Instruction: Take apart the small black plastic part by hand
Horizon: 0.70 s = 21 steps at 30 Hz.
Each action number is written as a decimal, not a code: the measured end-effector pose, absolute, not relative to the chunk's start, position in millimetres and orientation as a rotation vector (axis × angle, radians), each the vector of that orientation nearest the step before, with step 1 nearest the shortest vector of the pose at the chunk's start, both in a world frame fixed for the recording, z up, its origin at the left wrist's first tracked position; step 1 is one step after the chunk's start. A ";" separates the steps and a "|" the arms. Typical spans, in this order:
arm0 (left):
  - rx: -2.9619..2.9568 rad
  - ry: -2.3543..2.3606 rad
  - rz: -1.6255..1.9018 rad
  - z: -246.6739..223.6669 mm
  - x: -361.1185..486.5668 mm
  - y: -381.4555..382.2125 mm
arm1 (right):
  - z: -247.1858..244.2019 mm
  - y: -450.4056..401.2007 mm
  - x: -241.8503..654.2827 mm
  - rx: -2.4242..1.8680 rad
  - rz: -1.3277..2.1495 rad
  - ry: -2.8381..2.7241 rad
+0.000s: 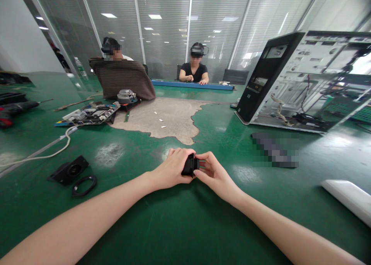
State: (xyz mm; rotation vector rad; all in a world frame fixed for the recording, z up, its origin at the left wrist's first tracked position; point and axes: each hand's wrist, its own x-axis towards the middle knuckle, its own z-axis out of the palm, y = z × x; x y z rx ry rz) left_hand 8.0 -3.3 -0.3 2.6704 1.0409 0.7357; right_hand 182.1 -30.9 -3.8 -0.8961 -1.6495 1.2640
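Observation:
A small black plastic part point(189, 166) with a flat flange and a round stub on its right side is held just above the green table point(174, 234). My left hand point(171, 169) is closed around the body of this part from the left. From the right, my right hand point(213, 176) grips the round stub between thumb and fingers. To the left on the table lies a black square-plated piece point(71, 170) with a round, lens-like opening. Just in front of it rests a black ring point(84, 186) with an angular outline.
At right stands an opened computer tower point(261, 79); a dark pixelated object point(274, 151) lies nearby. A white object point(350, 199) sits at the right edge. Left are a circuit board point(89, 114), cable point(68, 139) and drill point(17, 110). Two people point(194, 69) sit across the table.

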 end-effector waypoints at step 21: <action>2.673 1.049 0.723 -0.5 7.9 -3.6 | -2.6 -32.9 182.0 -0.883 1.279 -1.659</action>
